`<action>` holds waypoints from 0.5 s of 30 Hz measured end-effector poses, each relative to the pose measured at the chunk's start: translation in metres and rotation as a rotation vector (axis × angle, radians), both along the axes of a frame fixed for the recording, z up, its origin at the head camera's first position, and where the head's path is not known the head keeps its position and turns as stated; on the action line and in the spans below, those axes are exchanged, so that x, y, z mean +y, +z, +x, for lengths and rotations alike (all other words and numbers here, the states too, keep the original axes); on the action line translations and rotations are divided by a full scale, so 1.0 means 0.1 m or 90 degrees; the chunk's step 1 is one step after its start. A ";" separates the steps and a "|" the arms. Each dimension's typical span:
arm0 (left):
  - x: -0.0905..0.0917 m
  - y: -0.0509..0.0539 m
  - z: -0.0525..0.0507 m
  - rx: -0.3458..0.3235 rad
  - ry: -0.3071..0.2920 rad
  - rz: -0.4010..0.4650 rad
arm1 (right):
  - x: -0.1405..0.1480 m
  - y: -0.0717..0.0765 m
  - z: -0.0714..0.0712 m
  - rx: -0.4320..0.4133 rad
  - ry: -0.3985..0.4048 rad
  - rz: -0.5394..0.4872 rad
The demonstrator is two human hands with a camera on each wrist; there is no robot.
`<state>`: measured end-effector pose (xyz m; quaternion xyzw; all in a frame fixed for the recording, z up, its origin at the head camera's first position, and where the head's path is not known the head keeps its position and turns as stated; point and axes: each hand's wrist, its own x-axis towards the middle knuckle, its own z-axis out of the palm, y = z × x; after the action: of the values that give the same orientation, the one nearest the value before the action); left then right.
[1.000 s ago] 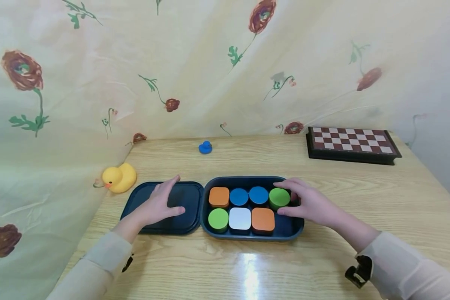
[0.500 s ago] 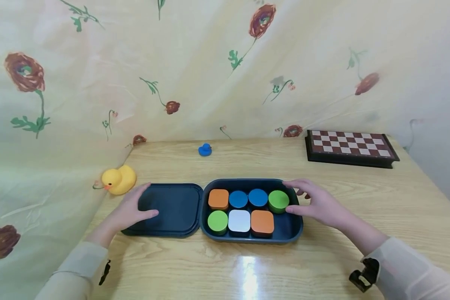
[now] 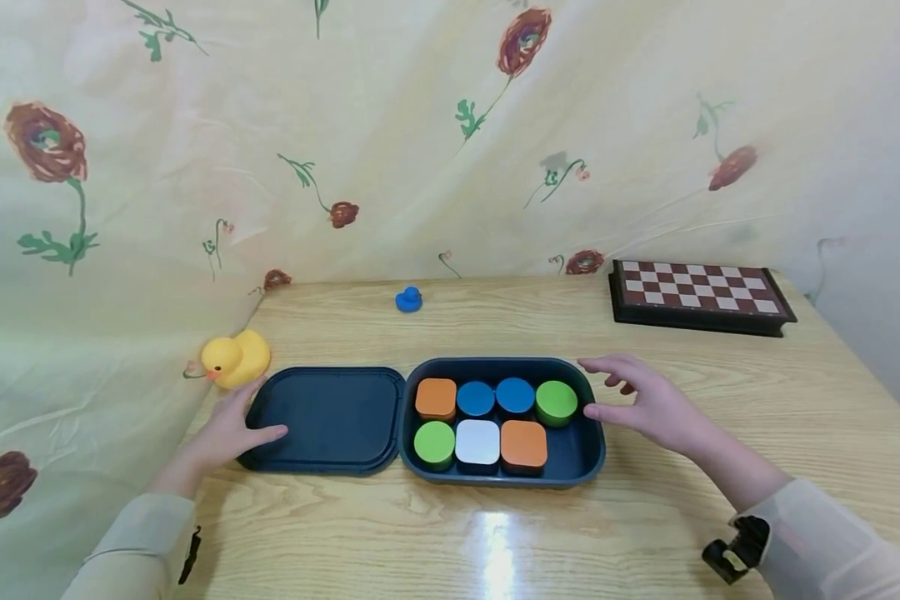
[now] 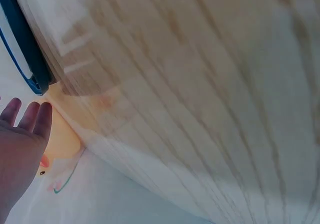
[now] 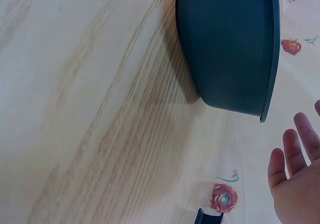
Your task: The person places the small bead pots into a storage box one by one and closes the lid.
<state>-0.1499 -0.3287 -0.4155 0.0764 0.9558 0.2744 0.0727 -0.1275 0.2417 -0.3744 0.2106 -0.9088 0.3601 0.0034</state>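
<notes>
A dark blue oblong box (image 3: pixel 579 454) stands on the wooden table, holding several blocks in two rows. In the back row are an orange rounded square (image 3: pixel 436 396), two blue round ones (image 3: pixel 476 398) and a green round one (image 3: pixel 556 402). A light green round block (image 3: pixel 434 442), a white square (image 3: pixel 477 440) and an orange square (image 3: pixel 523 443) make up the front row. The matching lid (image 3: pixel 330 421) lies flat left of the box. My left hand (image 3: pixel 225 433) is at the lid's left end, fingers spread, thumb over its edge. Beside the box's right end, my right hand (image 3: pixel 660 412) holds nothing.
A yellow duck (image 3: pixel 237 358) sits just beyond my left hand, by the curtain. Farther back is a small blue duck (image 3: pixel 408 299). A folded chessboard (image 3: pixel 701 296) lies at the back right. Floral cloth (image 3: pixel 420 125) hangs behind the table.
My left hand has moved left across the lid to its outer end. My right hand has drawn back from the green block to outside the box's right end. The blocks look unmoved.
</notes>
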 end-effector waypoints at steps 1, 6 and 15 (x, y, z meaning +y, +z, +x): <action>0.01 0.00 0.00 -0.003 0.000 0.001 | 0.01 0.00 0.00 0.001 -0.003 0.002; 0.06 0.00 0.01 -0.015 0.007 -0.006 | 0.02 0.01 0.01 0.014 -0.002 0.001; 0.10 -0.02 -0.02 -0.011 0.014 -0.013 | 0.02 0.04 0.01 0.004 -0.012 0.013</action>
<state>-0.1519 -0.3185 -0.4175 0.0624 0.9586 0.2663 0.0788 -0.1268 0.2440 -0.3707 0.2034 -0.9145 0.3496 0.0076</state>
